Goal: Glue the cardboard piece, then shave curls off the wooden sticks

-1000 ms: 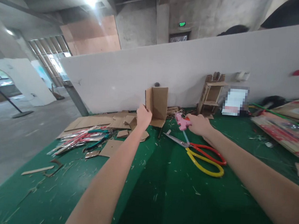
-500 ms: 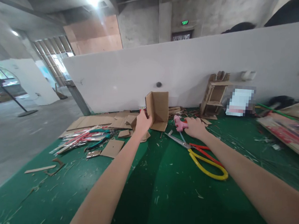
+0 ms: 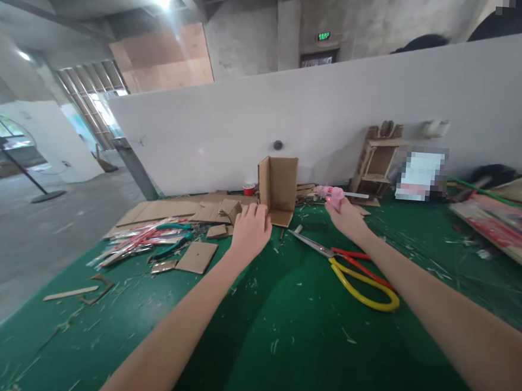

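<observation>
In my right hand [image 3: 345,215] is a pink hot glue gun [image 3: 332,194], fingers wrapped round its grip. A pale glue stick [image 3: 357,195] juts from its back. My left hand [image 3: 252,233] is closed, fingers curled down, by the lower left edge of an upright folded cardboard piece [image 3: 282,185]. What lies under those fingers is hidden. Below the glue gun rest large scissors [image 3: 364,289] with one yellow and one red handle. Just behind my left hand sits a small red-rimmed cup [image 3: 248,189].
Cardboard strips [image 3: 161,209] and bagged red sticks with teal-handled pliers [image 3: 172,246] lie left. A square cardboard piece [image 3: 197,258] is nearer. A small cardboard shelf [image 3: 375,162] stands back right beside a blurred panel [image 3: 418,175]. A white partition [image 3: 230,128] closes the back.
My left hand has moved down and nearer, uncovering the red-rimmed cup. My right hand has lifted and turned the glue gun, whose stick now points right. The folded cardboard shifted slightly.
</observation>
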`<state>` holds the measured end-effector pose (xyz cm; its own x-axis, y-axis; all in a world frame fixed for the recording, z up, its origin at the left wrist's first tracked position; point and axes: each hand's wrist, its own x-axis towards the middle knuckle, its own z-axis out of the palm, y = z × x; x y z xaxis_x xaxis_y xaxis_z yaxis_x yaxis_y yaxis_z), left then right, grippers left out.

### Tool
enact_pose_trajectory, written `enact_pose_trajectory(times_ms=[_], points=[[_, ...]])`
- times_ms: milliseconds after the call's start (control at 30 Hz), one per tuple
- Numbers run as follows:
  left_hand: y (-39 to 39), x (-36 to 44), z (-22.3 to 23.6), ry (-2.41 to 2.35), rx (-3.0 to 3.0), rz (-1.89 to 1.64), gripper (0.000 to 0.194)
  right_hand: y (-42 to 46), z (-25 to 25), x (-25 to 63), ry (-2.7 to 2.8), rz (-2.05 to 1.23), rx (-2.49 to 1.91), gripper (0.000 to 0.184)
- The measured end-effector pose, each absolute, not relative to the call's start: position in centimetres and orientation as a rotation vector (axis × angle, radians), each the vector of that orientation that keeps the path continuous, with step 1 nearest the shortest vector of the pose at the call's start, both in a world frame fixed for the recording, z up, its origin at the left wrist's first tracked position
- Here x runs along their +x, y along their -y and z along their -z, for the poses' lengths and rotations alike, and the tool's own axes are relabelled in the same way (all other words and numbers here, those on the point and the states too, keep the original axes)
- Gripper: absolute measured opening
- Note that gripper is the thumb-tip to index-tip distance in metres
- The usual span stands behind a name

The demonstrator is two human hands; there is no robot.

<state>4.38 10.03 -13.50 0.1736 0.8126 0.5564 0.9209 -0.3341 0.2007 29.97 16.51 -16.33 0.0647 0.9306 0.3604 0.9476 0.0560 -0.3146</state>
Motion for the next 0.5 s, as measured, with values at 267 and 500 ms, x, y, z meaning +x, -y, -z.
enact_pose_trajectory(times_ms=[267, 500], points=[[-9.0, 3.9, 15.1, 1.654, -2.392, 0.591, 0.014, -15.7, 17.5, 29.0, 1.980, 0.015, -1.960, 0.051], [-10.6, -2.8, 8.8, 1.913, -2.087, 0.628, 0.023, -14.4, 16.7, 28.5, 2.016, 0.182, -2.054, 0.055]])
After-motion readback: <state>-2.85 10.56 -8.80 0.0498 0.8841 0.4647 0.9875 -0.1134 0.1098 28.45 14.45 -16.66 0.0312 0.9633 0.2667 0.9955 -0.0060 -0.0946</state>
